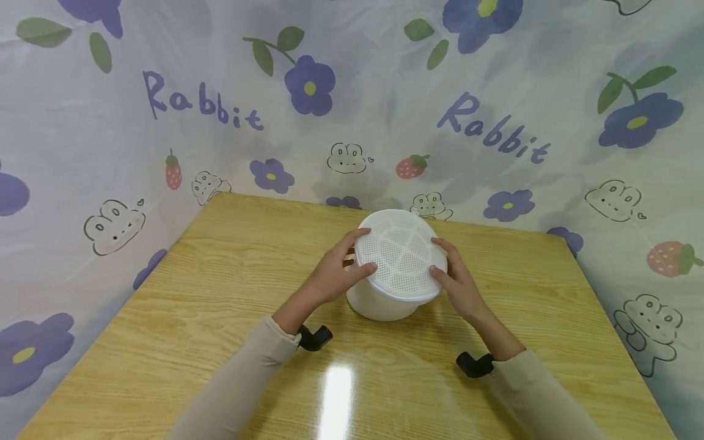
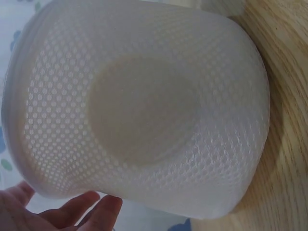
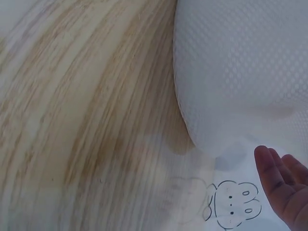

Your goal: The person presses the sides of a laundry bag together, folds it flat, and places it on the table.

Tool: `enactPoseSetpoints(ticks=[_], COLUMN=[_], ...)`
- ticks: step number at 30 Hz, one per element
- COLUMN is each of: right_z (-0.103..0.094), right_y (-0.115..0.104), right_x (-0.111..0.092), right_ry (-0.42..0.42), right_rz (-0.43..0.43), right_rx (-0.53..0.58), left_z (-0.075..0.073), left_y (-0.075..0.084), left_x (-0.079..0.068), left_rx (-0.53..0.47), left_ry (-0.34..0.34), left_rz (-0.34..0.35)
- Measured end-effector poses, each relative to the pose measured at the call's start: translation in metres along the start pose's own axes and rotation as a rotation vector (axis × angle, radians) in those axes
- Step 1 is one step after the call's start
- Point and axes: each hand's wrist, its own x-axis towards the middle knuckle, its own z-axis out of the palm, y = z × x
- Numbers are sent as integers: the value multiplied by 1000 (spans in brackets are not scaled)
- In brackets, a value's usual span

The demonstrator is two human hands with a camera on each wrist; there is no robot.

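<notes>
A white mesh laundry bag [image 1: 404, 253], shaped like a drum with a round netted top, stands on the wooden table, its top tilted toward me. My left hand [image 1: 332, 272] grips its upper left side, thumb and forefinger at the rim and other fingers lower down. At the right rim, my right hand [image 1: 458, 282] holds the bag with thumb and fingers apart. The left wrist view shows the honeycomb side [image 2: 144, 110] dented near the left fingers [image 2: 103, 211]. In the right wrist view, the right fingers [image 3: 269, 171] lie beside the bag's wall [image 3: 240, 72].
The wooden table [image 1: 231, 256] stretches around the bag on all sides. Behind it and at both sides hangs a pale cloth [image 1: 374, 91] with flowers, rabbits and strawberries. A black curved piece sits at the left wrist [image 1: 315, 338] and another at the right wrist [image 1: 474, 365].
</notes>
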Motion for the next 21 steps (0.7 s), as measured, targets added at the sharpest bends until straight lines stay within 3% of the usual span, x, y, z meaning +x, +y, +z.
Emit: enactPoseSetpoints(ticks=[12, 21], right_z=[5, 13], right_y=[2, -15], right_x=[0, -1], right_ry=[1, 19], right_rz=[42, 78], right_rx=[-9, -20], left_z=[4, 5], left_y=[-1, 4], left_x=[0, -1], left_rx=[48, -41], left_ry=[23, -7], left_rz=[-18, -43])
